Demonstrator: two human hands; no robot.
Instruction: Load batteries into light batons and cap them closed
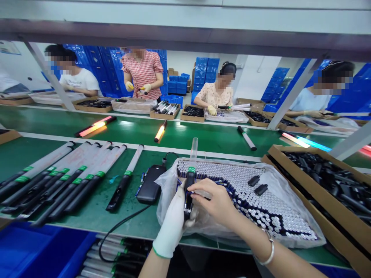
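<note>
My left hand, in a white glove, is wrapped round the black handle of a light stick. The stick stands nearly upright, its clear tube pointing away from me. Bare fingers of my right hand are bent against the open side of the handle; whatever lies between the fingertips is hidden. A silver battery end shows low in the handle. Beneath and beyond both hands are tightly packed batteries in a plastic-lined tray. Two small black pieces lie on top of them.
Several light sticks lie at the left, one apart beside a black power bank with a cable. Cartons of black parts stand at right. Lit sticks rest on the green belt. Several co-workers sit or stand opposite.
</note>
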